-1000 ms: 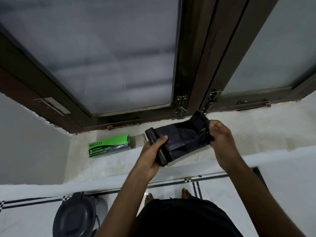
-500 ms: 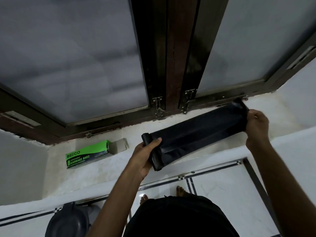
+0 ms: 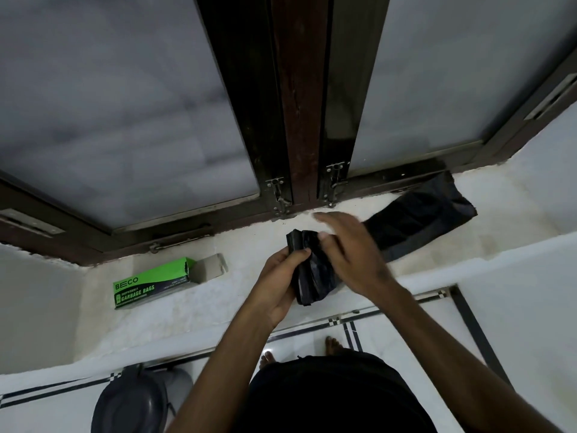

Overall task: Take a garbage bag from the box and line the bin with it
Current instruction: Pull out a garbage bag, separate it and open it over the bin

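Two hands meet over a pale stone window sill (image 3: 249, 295) in the head view. The left hand (image 3: 278, 282) curls round a black roll of garbage bags (image 3: 312, 276), thumb pressed on its upper end, so the roll stands nearly upright in the grip. The right hand (image 3: 346, 251) hovers over the roll's right side with fingers stretched and blurred; it grips nothing, though its thumb lies near the roll's top. Beyond that hand, up and to its right, the unrolled garbage bag (image 3: 418, 220) lies flat along the sill, its far end touching the dark window frame (image 3: 299, 104). Well to the left of the left hand lies the green garbage bag box (image 3: 150, 284), on its side, its right end flap open; what is inside cannot be seen. Below the left forearm, on the floor, stands a grey bin (image 3: 131, 401) with its lid shut, cut off by the picture's lower edge. Between the box and the hands the sill is bare stone, and its near edge runs just under the wrists. Behind the sill, two frosted panes (image 3: 125, 104) sit in the frame, with metal latches (image 3: 278, 195) at the bottom. The floor (image 3: 406, 345) is white tile with dark inlaid lines, and the person's bare toes (image 3: 331, 342) show near the sill's base.
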Action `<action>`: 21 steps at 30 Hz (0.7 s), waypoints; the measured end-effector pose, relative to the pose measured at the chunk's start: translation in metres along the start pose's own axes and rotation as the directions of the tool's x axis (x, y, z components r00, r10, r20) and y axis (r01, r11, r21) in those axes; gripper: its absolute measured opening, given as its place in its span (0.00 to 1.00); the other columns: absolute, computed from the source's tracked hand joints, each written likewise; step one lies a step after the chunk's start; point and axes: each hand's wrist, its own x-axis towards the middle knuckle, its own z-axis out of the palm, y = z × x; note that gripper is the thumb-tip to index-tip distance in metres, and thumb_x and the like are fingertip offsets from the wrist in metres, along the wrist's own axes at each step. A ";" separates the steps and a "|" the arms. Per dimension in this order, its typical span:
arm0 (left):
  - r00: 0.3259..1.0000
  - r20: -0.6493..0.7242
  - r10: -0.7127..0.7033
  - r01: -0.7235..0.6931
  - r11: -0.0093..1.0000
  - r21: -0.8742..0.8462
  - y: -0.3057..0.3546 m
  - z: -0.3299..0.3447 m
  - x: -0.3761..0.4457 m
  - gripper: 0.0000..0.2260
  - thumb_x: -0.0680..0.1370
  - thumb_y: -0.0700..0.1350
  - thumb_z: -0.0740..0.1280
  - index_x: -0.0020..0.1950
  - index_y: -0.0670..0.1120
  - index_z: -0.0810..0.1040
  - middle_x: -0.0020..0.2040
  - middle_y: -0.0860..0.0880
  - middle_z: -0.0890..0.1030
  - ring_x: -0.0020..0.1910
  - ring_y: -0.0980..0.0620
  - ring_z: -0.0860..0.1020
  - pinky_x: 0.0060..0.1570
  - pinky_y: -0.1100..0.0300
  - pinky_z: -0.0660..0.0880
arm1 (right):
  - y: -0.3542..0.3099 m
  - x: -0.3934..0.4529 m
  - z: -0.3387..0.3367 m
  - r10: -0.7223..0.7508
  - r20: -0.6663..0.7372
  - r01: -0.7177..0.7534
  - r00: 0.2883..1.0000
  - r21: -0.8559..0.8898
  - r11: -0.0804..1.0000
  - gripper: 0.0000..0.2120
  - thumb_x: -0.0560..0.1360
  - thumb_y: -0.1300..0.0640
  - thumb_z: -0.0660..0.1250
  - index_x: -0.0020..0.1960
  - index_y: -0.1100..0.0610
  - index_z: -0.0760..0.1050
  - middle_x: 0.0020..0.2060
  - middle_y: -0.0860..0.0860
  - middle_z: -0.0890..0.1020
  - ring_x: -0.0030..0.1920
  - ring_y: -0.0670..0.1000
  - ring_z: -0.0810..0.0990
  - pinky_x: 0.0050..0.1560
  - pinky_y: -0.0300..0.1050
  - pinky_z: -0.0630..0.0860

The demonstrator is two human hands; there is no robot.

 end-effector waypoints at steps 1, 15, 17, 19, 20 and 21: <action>1.000 0.014 0.008 -0.008 1.000 -0.005 0.000 0.001 -0.001 0.09 0.81 0.41 0.64 0.58 0.42 0.81 0.48 0.44 0.86 0.46 0.49 0.85 0.45 0.56 0.82 | -0.003 0.004 0.007 -0.019 0.088 0.016 0.996 0.033 0.999 0.16 0.82 0.50 0.58 0.68 0.51 0.72 0.58 0.49 0.81 0.61 0.46 0.75 0.62 0.41 0.70; 0.994 -0.033 -0.106 0.103 0.993 -0.064 -0.003 -0.008 0.000 0.16 0.78 0.55 0.68 0.60 0.46 0.82 0.51 0.47 0.87 0.54 0.46 0.83 0.55 0.50 0.80 | 0.047 0.022 -0.043 0.035 0.218 -0.016 0.975 -0.090 0.996 0.19 0.69 0.32 0.67 0.40 0.49 0.78 0.34 0.44 0.82 0.37 0.43 0.80 0.38 0.48 0.78; 0.994 -0.067 -0.086 0.085 0.996 -0.015 -0.006 -0.008 0.003 0.14 0.77 0.51 0.71 0.59 0.45 0.82 0.52 0.46 0.87 0.53 0.46 0.84 0.52 0.52 0.80 | 0.050 0.021 -0.050 0.029 0.200 -0.008 0.979 -0.109 0.994 0.19 0.69 0.32 0.67 0.39 0.48 0.77 0.33 0.43 0.81 0.36 0.42 0.80 0.37 0.48 0.78; 0.991 -0.097 -0.087 0.084 0.996 -0.038 -0.007 -0.011 0.004 0.14 0.76 0.47 0.73 0.58 0.42 0.82 0.52 0.44 0.87 0.52 0.45 0.85 0.49 0.54 0.81 | 0.054 0.021 -0.058 0.028 0.170 -0.011 0.985 -0.098 0.995 0.18 0.69 0.32 0.67 0.40 0.47 0.78 0.33 0.43 0.82 0.36 0.43 0.80 0.37 0.49 0.79; 0.991 -0.104 -0.084 0.081 0.996 -0.041 -0.007 -0.013 0.005 0.14 0.76 0.46 0.73 0.58 0.41 0.82 0.51 0.43 0.87 0.51 0.46 0.85 0.48 0.55 0.80 | 0.056 0.021 -0.062 0.033 0.152 -0.018 0.988 -0.101 0.995 0.19 0.68 0.32 0.67 0.40 0.47 0.78 0.34 0.43 0.82 0.37 0.43 0.81 0.38 0.48 0.79; 0.991 -0.109 -0.080 0.077 0.996 -0.033 -0.007 -0.015 0.005 0.13 0.76 0.45 0.73 0.59 0.41 0.82 0.51 0.44 0.87 0.49 0.46 0.85 0.47 0.55 0.80 | 0.058 0.021 -0.066 0.038 0.137 -0.022 0.990 -0.111 0.994 0.19 0.68 0.31 0.67 0.40 0.48 0.79 0.34 0.43 0.83 0.37 0.43 0.81 0.38 0.48 0.79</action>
